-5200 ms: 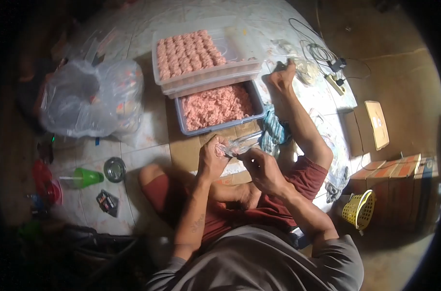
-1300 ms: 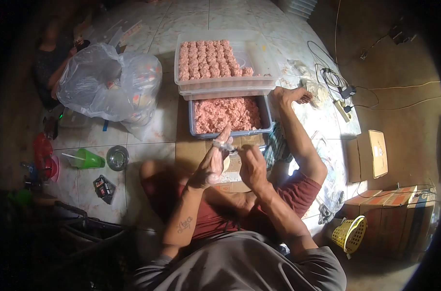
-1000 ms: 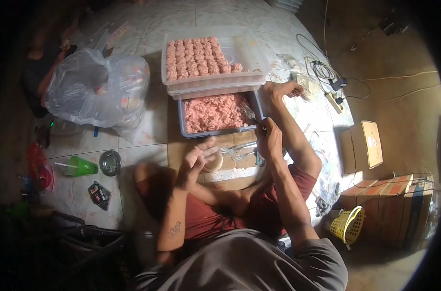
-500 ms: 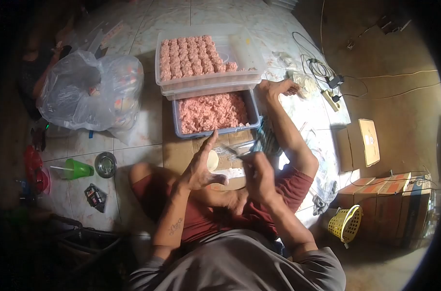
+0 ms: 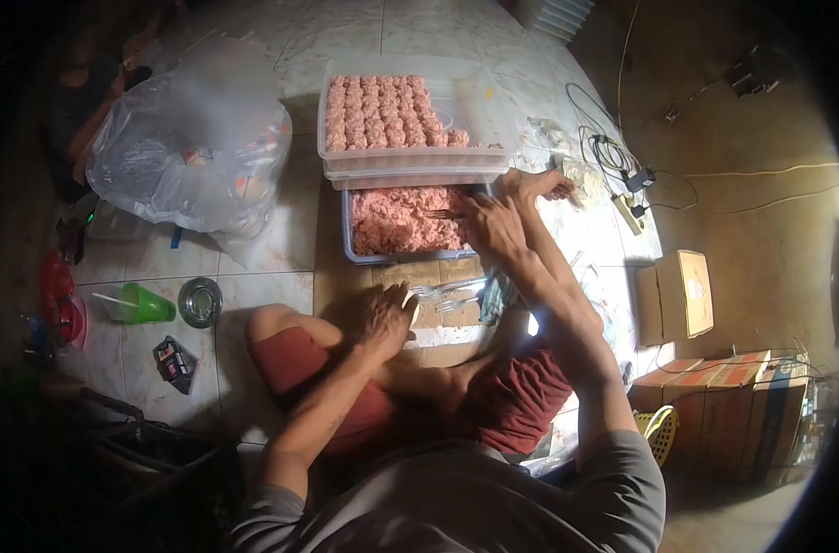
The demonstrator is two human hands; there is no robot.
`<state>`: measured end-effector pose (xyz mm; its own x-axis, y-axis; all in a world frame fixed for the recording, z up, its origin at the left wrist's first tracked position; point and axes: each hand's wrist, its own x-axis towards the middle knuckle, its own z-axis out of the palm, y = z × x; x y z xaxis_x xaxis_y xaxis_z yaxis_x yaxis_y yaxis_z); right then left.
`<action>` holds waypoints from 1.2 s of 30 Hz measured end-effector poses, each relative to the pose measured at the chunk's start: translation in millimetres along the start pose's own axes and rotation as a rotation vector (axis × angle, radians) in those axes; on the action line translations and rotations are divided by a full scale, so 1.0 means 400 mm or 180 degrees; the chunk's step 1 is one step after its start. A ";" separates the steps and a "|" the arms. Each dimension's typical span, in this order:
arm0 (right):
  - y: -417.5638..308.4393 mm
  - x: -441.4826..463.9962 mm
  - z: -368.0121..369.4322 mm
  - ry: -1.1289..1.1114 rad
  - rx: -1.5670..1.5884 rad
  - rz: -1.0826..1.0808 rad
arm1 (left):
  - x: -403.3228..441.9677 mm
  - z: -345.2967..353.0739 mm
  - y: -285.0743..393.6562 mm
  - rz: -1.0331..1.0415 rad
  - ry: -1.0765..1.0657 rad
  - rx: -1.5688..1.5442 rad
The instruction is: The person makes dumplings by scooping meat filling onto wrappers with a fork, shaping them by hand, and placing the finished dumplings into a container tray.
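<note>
My right hand [image 5: 495,226] is closed round a fork [image 5: 444,214], its tines over the pink minced meat [image 5: 396,221]. The meat fills a blue-rimmed tub [image 5: 348,238]; whether the tines touch it I cannot tell. Down on the cardboard [image 5: 346,276], my left hand [image 5: 388,321] has its fingers curled on a pale round disc [image 5: 412,304], mostly covered by them. Metal forks [image 5: 456,300] lie just right of that hand. Behind the tub, a clear plastic box [image 5: 479,106] holds rows of meat balls [image 5: 378,111].
My bare foot [image 5: 528,186] rests right of the tub. To the left are a large plastic bag [image 5: 189,166], a green cup [image 5: 150,304] and a glass ashtray [image 5: 200,302]. Cables and a power strip [image 5: 630,214] lie right. Another person [image 5: 92,111] is at far left.
My right hand has moved forward with the fork, from above my lap to over the tub. My left hand has lowered and its spread fingers have closed on the pale disc.
</note>
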<state>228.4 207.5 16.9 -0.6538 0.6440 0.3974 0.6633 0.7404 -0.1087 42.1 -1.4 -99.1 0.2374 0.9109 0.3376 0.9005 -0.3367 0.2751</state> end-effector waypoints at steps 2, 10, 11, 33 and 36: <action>0.011 0.054 0.060 0.0297 -0.0103 -0.0576 | -0.008 0.085 -0.028 0.0010 0.0120 0.0208; -0.018 0.134 0.092 -0.1286 -0.0247 -0.1781 | -0.009 0.070 -0.031 -0.0538 -0.0077 -0.0523; -0.022 0.134 0.096 -0.1320 -0.0241 -0.1808 | -0.012 0.084 -0.032 -0.0713 0.0135 -0.0512; -0.012 -0.008 -0.146 -0.0831 0.1759 0.0858 | 0.046 -0.142 -0.070 -0.1741 -0.0409 -0.6116; -0.110 -0.013 -0.249 -0.1054 0.2254 0.1574 | 0.060 -0.135 -0.070 -0.2114 -0.0040 -0.6376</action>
<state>239.0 152.4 110.5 -0.4986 0.8596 -0.1117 0.5886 0.2411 -0.7716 2.9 16.9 -50.1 0.1330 0.9714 -0.1965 -0.6919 0.2330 0.6834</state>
